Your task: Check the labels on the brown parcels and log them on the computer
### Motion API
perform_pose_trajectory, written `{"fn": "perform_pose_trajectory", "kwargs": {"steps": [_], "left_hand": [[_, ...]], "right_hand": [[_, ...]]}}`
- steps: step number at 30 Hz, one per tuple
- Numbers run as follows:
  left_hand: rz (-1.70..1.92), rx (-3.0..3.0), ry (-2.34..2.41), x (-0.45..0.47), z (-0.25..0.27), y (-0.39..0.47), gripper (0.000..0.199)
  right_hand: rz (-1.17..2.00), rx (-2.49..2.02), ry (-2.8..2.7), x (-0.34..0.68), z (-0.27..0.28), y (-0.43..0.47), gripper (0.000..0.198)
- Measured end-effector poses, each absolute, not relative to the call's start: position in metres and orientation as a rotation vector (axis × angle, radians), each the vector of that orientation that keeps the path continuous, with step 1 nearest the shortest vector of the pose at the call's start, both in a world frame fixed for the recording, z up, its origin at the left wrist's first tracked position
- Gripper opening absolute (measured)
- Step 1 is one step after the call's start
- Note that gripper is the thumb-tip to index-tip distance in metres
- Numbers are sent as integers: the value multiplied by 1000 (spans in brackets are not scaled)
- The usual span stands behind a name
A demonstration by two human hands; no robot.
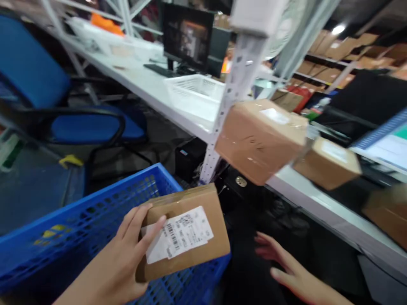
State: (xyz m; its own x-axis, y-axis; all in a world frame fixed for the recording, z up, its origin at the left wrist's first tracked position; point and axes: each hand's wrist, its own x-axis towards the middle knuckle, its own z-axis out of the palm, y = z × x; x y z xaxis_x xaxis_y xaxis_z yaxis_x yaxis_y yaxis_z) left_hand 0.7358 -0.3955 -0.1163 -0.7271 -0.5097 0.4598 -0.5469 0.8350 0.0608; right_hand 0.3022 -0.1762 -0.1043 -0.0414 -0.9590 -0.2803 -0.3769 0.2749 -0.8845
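Note:
My left hand (135,245) grips the left end of a brown cardboard box (210,250). A white shipping label (190,231) with a barcode and print faces up on it. The box is tilted above the near right part of a blue plastic crate (159,171) with openwork walls. To the right, my right hand (280,262) hovers with its fingers apart and nothing in it, clear of the box. Beyond the hands, a larger carton (260,144) with handwriting sits at the end of the right-hand table, against the white post.
A white perforated post (233,80) rises between two tables. The left table holds a white basket (195,91) and a monitor (187,38). A smaller carton (329,163) lies on the right table (321,201). A blue chair (85,127) stands at left.

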Motion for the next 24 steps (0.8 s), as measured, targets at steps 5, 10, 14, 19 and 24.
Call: {"fn": "perform_pose_trajectory", "kwargs": {"steps": [5,10,14,19,24], "left_hand": [[-150,320,-2907,614,8,-386,120],[-675,421,-3235,520,57,-334,122],[-747,413,-3329,470,93,-291,121],[-692,514,-3009,449,112,-264,86],[-665,1014,-2103,432,69,-243,120]], "right_hand": [[-1248,-1069,1092,288,-61,-195,138],[-1409,-727,913,257,-42,-141,141],[-1459,-567,909,243,-47,-91,118],[-1679,-415,836,235,-52,-49,102],[-1881,-353,743,226,-37,-22,104]]}}
